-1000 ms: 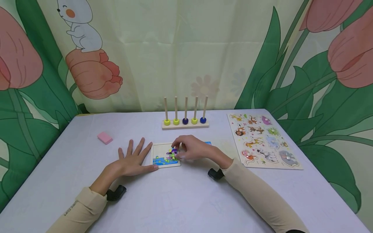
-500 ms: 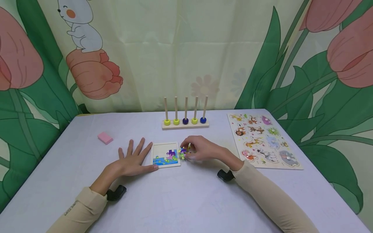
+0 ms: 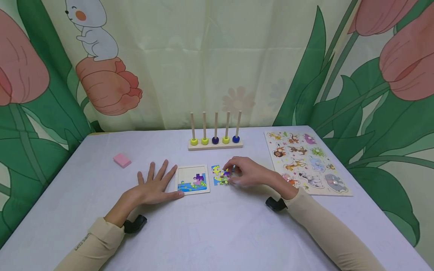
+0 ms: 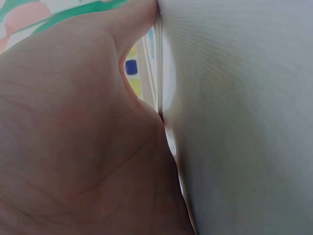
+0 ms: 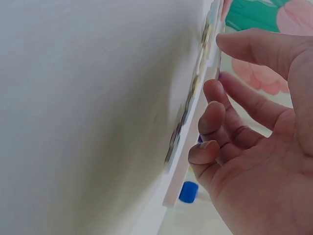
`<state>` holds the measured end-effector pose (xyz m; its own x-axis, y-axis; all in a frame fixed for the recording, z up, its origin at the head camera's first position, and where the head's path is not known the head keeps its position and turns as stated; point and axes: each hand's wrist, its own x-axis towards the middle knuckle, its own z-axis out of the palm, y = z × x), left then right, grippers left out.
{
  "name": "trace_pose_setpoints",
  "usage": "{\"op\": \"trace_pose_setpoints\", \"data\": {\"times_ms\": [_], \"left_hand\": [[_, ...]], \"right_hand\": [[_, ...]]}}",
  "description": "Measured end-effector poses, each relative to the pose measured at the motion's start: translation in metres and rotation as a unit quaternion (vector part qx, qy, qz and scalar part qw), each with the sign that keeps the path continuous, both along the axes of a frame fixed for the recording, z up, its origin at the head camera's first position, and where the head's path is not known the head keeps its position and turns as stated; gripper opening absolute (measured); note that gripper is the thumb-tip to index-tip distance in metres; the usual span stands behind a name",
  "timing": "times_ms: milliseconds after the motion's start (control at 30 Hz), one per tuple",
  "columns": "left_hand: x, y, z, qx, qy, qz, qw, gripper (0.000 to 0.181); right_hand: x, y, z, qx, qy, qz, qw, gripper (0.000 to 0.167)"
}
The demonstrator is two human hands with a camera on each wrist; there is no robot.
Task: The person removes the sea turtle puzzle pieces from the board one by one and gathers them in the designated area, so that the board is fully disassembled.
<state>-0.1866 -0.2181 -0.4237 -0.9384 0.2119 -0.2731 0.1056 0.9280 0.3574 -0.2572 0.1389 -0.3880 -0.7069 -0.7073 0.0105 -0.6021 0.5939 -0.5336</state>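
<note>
The left hand (image 3: 154, 190) lies flat with fingers spread, its index fingertip and thumb at the left edge of a small framed puzzle board (image 3: 192, 167). Blue, pink and purple pieces (image 3: 192, 186) fill the bottom and part of the right side of that board. Just right of the board, the right hand (image 3: 249, 172) pinches a thin puzzle piece between thumb and fingers, seen edge-on in the right wrist view. Colourful loose pieces (image 3: 216, 170) lie under and beside its fingertips, partly hidden. The left wrist view shows mostly the palm (image 4: 83, 122) against the white table.
Behind the board stands a wooden peg rack (image 3: 215, 145) with yellow and blue beads. A large animal puzzle board (image 3: 301, 163) lies at the right, beyond the right hand. At the back left is a pink block (image 3: 122, 160).
From over the framed board, my right hand has moved right with a piece, uncovering the board's right side and the loose pieces beside it. My left hand has stayed in place.
</note>
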Motion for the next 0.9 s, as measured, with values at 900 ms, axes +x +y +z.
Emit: {"op": "trace_pose_setpoints", "data": {"times_ms": [900], "left_hand": [[-0.001, -0.002, -0.001, 0.001, -0.003, -0.003, 1.0, 0.121]], "right_hand": [[0.002, 0.017, -0.003, 0.039, -0.005, -0.008, 0.9992, 0.03]]}}
